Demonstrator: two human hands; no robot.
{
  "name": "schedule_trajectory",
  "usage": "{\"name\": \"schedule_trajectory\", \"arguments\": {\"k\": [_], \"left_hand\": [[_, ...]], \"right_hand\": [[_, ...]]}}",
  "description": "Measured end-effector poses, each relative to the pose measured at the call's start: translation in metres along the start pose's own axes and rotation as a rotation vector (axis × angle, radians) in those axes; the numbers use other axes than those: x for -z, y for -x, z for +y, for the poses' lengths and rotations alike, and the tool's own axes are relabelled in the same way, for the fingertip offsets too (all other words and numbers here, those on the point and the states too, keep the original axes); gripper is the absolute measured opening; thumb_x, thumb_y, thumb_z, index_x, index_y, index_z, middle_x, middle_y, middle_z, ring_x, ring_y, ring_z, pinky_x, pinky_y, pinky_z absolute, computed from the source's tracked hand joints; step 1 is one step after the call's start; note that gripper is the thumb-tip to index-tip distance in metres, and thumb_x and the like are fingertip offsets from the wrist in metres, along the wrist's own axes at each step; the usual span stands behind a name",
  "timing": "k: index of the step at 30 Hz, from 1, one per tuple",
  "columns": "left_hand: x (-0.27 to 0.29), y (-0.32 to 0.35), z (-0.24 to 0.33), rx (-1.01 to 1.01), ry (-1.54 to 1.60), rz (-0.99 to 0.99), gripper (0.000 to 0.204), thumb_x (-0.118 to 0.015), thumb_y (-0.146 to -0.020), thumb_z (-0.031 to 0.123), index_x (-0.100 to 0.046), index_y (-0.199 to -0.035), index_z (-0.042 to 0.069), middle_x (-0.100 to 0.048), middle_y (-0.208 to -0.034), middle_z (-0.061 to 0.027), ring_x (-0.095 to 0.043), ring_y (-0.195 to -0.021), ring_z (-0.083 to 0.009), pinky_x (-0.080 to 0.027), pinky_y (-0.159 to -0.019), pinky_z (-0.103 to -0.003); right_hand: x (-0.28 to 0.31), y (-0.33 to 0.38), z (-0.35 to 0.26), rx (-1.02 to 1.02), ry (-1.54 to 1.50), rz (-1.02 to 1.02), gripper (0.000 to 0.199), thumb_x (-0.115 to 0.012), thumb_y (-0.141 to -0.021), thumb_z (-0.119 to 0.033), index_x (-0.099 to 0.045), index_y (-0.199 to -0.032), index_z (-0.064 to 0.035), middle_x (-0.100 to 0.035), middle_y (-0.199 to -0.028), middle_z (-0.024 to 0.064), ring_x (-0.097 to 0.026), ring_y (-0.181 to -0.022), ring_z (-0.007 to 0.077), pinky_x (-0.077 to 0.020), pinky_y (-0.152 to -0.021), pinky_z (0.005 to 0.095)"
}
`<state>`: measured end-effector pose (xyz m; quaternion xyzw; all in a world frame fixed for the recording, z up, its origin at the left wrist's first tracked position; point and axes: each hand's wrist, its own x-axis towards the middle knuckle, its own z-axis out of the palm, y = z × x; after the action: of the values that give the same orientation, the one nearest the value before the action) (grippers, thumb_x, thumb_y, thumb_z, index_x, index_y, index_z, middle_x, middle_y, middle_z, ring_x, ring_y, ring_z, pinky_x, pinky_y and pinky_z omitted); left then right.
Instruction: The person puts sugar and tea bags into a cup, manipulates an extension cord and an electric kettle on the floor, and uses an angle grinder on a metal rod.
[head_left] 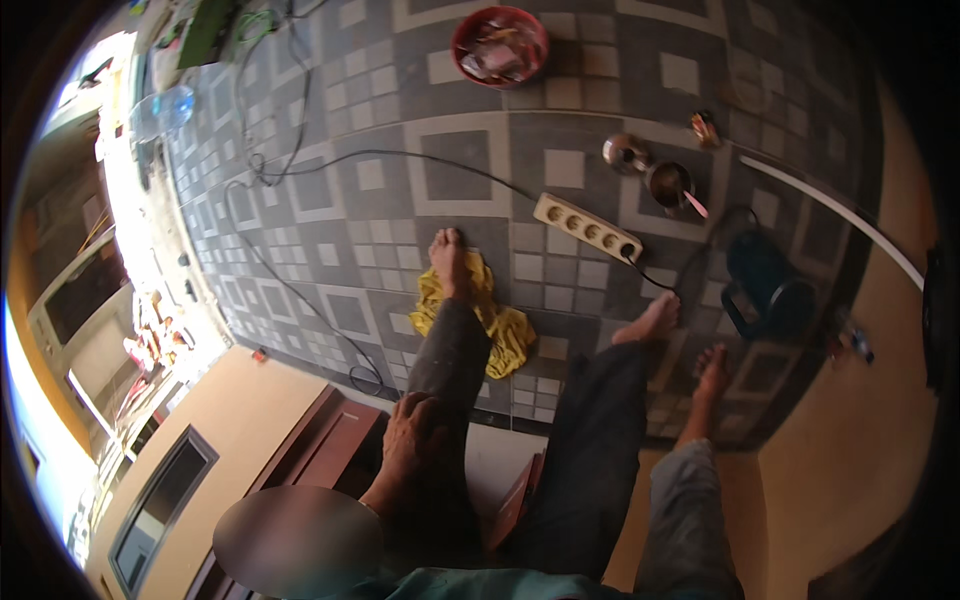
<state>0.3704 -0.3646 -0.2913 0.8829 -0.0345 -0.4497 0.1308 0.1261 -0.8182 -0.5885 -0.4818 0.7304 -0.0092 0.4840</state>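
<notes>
My left hand (413, 435) lies over my left knee with nothing in it. Its fingers drape across the dark trouser cloth (448, 355) and are partly in shadow. My right hand does not show. My bare left foot (449, 262) is on a crumpled yellow cloth (508, 335) on the tiled floor. Close to my right foot (652, 319) lies a cream power strip (575, 224), with a black plug in its right end.
Beyond the feet are a red bowl of wrapped pieces (500, 47), a dark cup (670, 185) with a pink handle in it, and a dark green jug (768, 285). A black cord (400, 153) crosses the floor. Another person's foot (711, 372) appears at right.
</notes>
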Motion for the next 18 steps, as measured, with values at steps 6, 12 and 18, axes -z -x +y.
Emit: {"name": "schedule_trajectory", "arguments": {"k": [6, 12, 18], "left_hand": [[-0.016, -0.014, 0.003, 0.078, -0.141, -0.029, 0.041, -0.066, -0.078, 0.022, -0.057, -0.116, 0.010, -0.054, -0.121, -0.0136, -0.048, -0.115, -0.0369, -0.042, -0.095, -0.047], [-0.018, -0.020, -0.021, 0.076, -0.141, -0.016, 0.040, -0.068, -0.078, 0.023, -0.059, -0.114, 0.009, -0.055, -0.119, -0.0140, -0.049, -0.114, -0.0371, -0.042, -0.097, -0.046], [-0.006, -0.026, -0.043, 0.033, -0.173, 0.021, 0.044, -0.066, -0.081, 0.035, -0.059, -0.113, 0.006, -0.057, -0.117, -0.0163, -0.050, -0.111, -0.0375, -0.042, -0.096, -0.047]], "right_hand": [[-0.124, 0.066, -0.064, 1.110, 0.775, -0.252, 0.031, -0.058, -0.094, -0.032, -0.066, -0.102, -0.0035, -0.064, -0.100, 0.0125, -0.060, -0.094, 0.0312, -0.0467, -0.083, 0.0447], [-0.222, 0.036, -0.068, 0.998, 1.367, -0.427, 0.032, -0.054, -0.094, -0.035, -0.069, -0.100, -0.0078, -0.066, -0.099, 0.0093, -0.058, -0.103, 0.0275, -0.0338, -0.094, 0.0474], [-0.262, 0.028, -0.058, 0.894, 1.466, -0.467, 0.027, -0.050, -0.091, -0.023, -0.070, -0.100, -0.0070, -0.069, -0.105, 0.0116, -0.058, -0.106, 0.0276, -0.0337, -0.093, 0.0478]]}}
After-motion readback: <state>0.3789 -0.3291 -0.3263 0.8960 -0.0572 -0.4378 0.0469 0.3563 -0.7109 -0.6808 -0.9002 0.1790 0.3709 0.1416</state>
